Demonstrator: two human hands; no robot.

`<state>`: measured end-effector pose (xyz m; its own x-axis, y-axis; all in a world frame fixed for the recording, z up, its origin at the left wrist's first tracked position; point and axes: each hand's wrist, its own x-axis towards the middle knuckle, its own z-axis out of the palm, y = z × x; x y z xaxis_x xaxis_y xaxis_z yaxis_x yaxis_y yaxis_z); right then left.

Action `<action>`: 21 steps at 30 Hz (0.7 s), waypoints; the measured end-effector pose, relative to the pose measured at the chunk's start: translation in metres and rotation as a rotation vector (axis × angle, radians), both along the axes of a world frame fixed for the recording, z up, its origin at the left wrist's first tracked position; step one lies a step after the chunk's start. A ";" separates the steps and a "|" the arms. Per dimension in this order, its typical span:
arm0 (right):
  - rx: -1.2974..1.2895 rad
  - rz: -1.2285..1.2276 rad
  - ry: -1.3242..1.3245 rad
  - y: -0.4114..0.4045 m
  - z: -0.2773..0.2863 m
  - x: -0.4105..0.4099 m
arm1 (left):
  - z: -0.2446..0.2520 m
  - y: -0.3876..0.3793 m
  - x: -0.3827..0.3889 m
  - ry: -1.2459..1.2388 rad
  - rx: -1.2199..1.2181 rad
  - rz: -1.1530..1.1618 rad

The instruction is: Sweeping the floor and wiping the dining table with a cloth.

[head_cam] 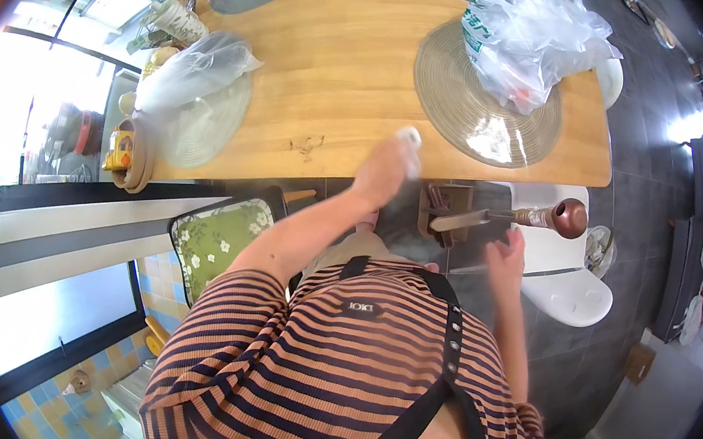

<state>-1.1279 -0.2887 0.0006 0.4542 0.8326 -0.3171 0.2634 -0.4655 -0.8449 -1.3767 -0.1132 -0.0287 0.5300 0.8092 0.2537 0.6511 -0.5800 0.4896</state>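
Note:
My left hand (384,167) is over the near edge of the wooden table (333,84), shut on a small white object (409,139). That object may be a roll; motion blur hides its detail. Beyond it, a round woven placemat (439,95) carries a bulging white plastic bag (527,39) with green printing. To the right, my right hand (505,256) is below table height, fingers apart, with nothing visible in it. Close by it stand a white plastic chair (554,252) and a slim stand with a round copper-brown knob (567,217) and a wrapped neck.
At the table's left, a clear plastic bag (198,68) lies partly over a pale placemat (208,126). A chair with a green floral seat (213,241) is at my left. Under the table edge sits a brown wooden holder (455,201) on the dark tiled floor (628,246).

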 end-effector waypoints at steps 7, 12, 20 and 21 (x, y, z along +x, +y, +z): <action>0.071 0.023 -0.045 0.034 0.021 0.003 | -0.007 0.024 -0.108 0.114 0.128 0.236; 0.043 -0.024 0.012 0.011 -0.009 0.004 | -0.020 0.053 -0.114 0.359 0.085 0.510; -0.005 -0.120 0.058 0.008 -0.008 -0.010 | -0.035 0.090 0.077 -0.070 0.193 0.104; 0.011 -0.111 0.073 0.009 -0.009 -0.010 | -0.031 0.079 0.099 -0.064 0.212 0.048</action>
